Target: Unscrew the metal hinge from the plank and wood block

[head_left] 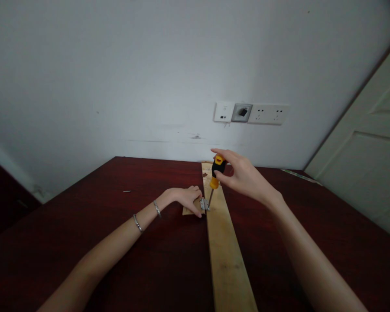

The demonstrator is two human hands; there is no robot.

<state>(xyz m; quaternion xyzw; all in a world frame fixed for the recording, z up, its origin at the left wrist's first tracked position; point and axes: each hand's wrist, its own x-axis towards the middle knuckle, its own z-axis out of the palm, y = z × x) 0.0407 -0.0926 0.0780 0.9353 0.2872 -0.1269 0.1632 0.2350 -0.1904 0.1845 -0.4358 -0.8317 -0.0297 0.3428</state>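
Observation:
My right hand (pixel 242 175) pinches the yellow-and-black handle of a screwdriver (pixel 216 171), held nearly upright with its tip down at a small metal hinge (pixel 203 203). The hinge sits at the left edge of a long pale wooden plank (pixel 225 247) lying on the dark red table (pixel 117 242). Curled fingers of my left hand (pixel 188 199) press down on the hinge and on a small wooden block (pixel 190 211) beside the plank. Two thin bracelets circle my left forearm.
A small dark screw or nail (pixel 126 191) lies on the table at the far left. The wall behind carries a row of white sockets (pixel 251 113). A pale door (pixel 367 164) stands at the right. The table's left edge drops off near the lower left.

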